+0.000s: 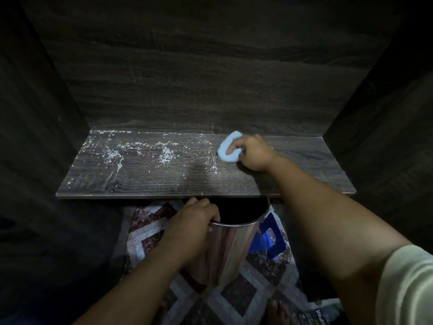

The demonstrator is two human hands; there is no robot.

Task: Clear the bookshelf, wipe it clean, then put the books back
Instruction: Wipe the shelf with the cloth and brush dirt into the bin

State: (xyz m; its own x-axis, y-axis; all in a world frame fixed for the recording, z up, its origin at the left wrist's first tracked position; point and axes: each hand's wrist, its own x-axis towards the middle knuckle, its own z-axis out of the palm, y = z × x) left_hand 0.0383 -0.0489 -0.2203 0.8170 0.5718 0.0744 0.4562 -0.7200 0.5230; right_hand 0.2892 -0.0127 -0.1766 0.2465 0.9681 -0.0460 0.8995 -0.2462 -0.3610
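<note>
The right hand (254,153) grasps a pale blue wiping pad (226,146), which rests on the shelf board (304,174) near its rear edge, right of centre. White debris (164,153) is scattered over the board's left half, up to the back panel (210,90). The right half is open surface. The left hand (194,221) grips the rim of a steel bin (234,245) held just below the board's front edge.

I see a dark wooden shelf (293,179). White crumbs (164,154) lie scattered on it from 9 to 12 o'clock. At 1 o'clock a pale blue sponge (227,150) lies near the back wall (210,78), under my right hand (255,153). At 6 o'clock, over the patterned floor (236,299), my left hand (194,221) grips a steel bin (229,249).
</note>
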